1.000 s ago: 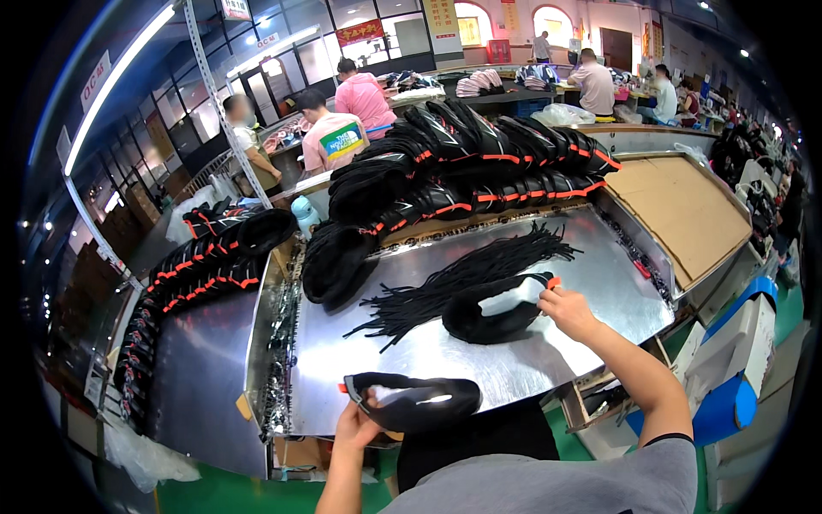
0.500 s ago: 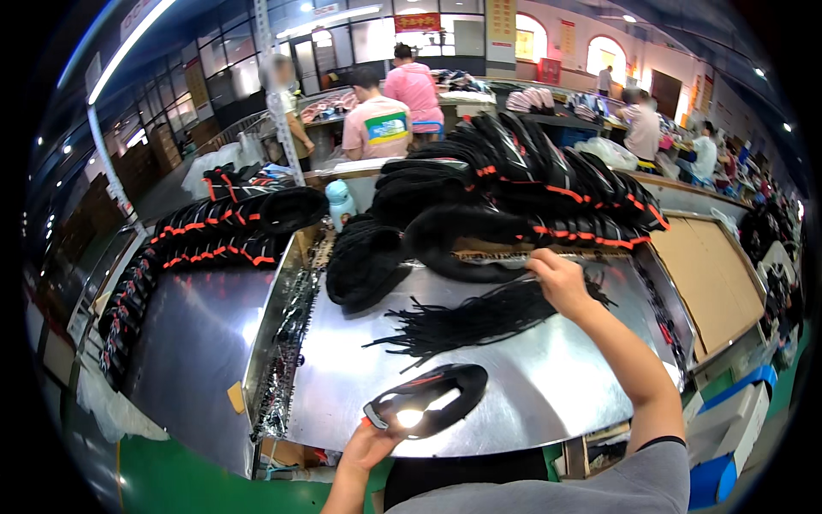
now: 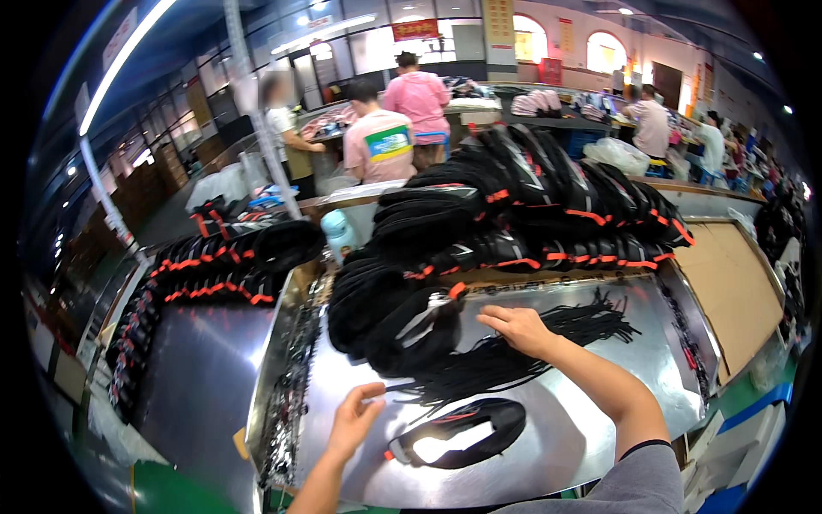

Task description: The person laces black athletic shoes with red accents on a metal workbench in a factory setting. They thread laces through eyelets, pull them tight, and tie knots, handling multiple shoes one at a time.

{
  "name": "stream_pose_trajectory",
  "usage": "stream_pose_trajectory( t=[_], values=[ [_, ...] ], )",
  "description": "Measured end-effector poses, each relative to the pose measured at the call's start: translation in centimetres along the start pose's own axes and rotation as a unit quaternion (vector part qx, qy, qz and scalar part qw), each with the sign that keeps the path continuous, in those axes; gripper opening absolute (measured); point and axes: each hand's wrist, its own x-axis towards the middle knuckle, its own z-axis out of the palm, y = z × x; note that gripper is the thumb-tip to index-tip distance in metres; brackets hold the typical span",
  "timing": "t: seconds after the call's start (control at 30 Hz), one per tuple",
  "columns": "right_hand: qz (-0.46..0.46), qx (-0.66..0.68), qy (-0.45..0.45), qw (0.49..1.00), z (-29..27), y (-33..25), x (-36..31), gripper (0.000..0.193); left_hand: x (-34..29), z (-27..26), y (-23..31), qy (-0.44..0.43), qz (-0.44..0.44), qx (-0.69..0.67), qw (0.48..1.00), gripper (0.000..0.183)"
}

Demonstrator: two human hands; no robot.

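A black shoe upper (image 3: 509, 420) with orange trim lies on the metal tabletop close in front of me. Behind it stretches a bundle of black laces (image 3: 575, 329). Over the laces is my right hand (image 3: 521, 331), fingers stretched out and holding nothing. Left of its fingertips, a second, blurred shoe upper (image 3: 428, 339) with an orange tab leans against the pile of black uppers (image 3: 364, 300). My left hand (image 3: 353, 420) hovers at the laces' left end, thumb and forefinger apart. A lace end is near its fingertip; contact is hard to make out.
Stacked uppers with orange tabs (image 3: 522, 188) line the table's back edge. A light-blue bottle (image 3: 339, 233) stands at the back left. More uppers (image 3: 218, 265) sit on the left metal table (image 3: 201, 360). A cardboard sheet (image 3: 732, 283) lies right. Several people work farther off.
My left hand has let go of the near upper, which now lies farther right. The upper by my right hand has moved nearer and left that hand. My right hand has come left and nearer.
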Motion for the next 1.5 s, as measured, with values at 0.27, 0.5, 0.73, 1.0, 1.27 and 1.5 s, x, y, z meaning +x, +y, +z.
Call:
stream_pose_trajectory(
  t=[0.27, 0.5, 0.73, 1.0, 1.27, 1.5],
  values=[
    [0.32, -0.02, 0.04, 0.946, -3.6, 10.7, -13.1, 0.026, 15.4, 9.9, 4.8, -0.06, 0.102, -0.048, 0.992, 0.028],
    [0.46, 0.026, 0.244, 0.854, -10.1, 19.4, -17.3, 0.028, 27.7, 15.9, 8.5, 0.019, 0.118, -0.034, 0.992, 0.048],
    [0.384, 0.062, 0.298, 0.872, -13.5, 22.7, -8.6, 0.038, 37.5, 19.8, 11.2, 0.135, 0.063, -0.196, 0.969, 0.061],
    [0.311, 0.015, 0.378, 0.872, -14.4, 23.8, 0.5, 0.022, 40.3, 23.3, 11.0, 0.253, 0.133, -0.166, 0.944, 0.058],
    [0.3, 0.071, -0.079, 0.948, -4.2, 16.4, -14.1, 0.04, 22.2, 25.0, 0.5, -0.205, 0.221, 0.357, 0.884, 0.076],
    [0.352, 0.02, -0.164, 0.921, -7.3, 7.4, -22.9, 0.052, 14.9, 24.7, -4.3, -0.344, 0.233, 0.496, 0.762, 0.09]
  ],
)
